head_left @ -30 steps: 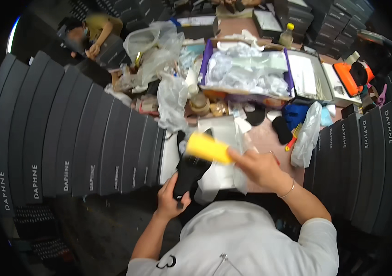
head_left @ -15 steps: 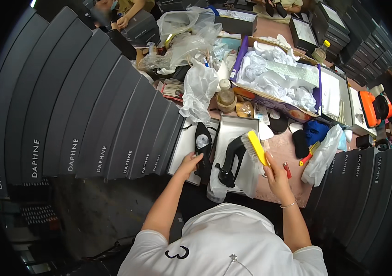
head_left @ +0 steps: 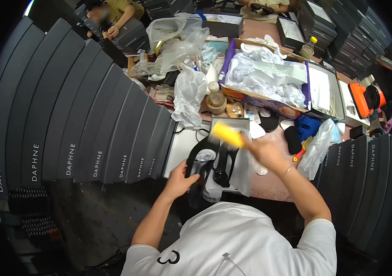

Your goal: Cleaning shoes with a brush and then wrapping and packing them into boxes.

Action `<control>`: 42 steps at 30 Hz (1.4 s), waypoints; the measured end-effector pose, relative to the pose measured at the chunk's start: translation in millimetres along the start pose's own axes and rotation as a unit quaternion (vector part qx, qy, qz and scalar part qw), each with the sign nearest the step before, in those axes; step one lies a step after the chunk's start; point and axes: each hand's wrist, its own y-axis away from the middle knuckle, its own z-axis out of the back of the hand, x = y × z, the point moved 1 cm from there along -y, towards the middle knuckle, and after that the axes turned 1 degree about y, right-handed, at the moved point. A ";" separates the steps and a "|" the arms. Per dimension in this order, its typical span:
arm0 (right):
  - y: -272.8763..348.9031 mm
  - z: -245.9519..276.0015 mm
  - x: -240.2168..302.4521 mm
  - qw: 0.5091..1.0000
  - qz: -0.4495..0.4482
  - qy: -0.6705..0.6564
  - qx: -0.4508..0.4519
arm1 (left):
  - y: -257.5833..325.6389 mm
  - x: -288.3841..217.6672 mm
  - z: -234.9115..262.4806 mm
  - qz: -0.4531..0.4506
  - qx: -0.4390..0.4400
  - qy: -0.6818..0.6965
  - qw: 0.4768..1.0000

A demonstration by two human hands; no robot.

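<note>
The left hand (head_left: pixel 180 177) closes on the near end of a black shoe (head_left: pixel 200 163), pinning it over an open shoebox (head_left: pixel 184 142) so it stays put under the brush. The shoe lies lengthwise away from the person, its pale insole up, with a second black shoe (head_left: pixel 223 165) just beside it on white wrapping paper (head_left: pixel 242 172). The right hand (head_left: pixel 262 152) grips a yellow brush (head_left: pixel 226 133) by one end, holding it just above the far part of the shoes; the brush is blurred, so whether it touches the leather I cannot tell.

Just past the right hand lie dark insoles (head_left: pixel 269 122), a blue cloth (head_left: pixel 308 126) and a clear bag (head_left: pixel 318 147), all within reach on the pinkish table (head_left: pixel 269 184). Left of the shoebox, a fanned rank of dark grey boxes (head_left: pixel 90 119) stands on edge, walling off that side; a like rank (head_left: pixel 371 170) stands on the right.

Farther out sit a bottle (head_left: pixel 215 97), crumpled plastic bags (head_left: pixel 177 46), and a purple-edged carton (head_left: pixel 269 76) stuffed with white tissue. An orange tool (head_left: pixel 365 99) rests at the right. At the far edge another person's hand (head_left: pixel 112 31) rests on a dark box.
</note>
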 end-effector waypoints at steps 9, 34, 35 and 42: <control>33.5 3.9 17.5 0.982 -0.059 -0.117 -0.140 | 10.9 -32.1 -19.0 -0.035 -0.110 -0.176 0.978; -173.9 -91.6 93.5 0.963 -0.014 -0.271 0.008 | 10.7 98.9 34.0 -0.011 -0.335 0.212 0.918; -162.2 -75.7 99.6 0.908 -0.050 -0.417 0.009 | 21.7 87.2 26.7 -0.003 -0.304 0.230 0.925; -62.0 -18.1 140.3 0.744 -0.045 -0.666 0.036 | 17.7 9.4 -32.7 -0.137 -0.165 0.312 0.926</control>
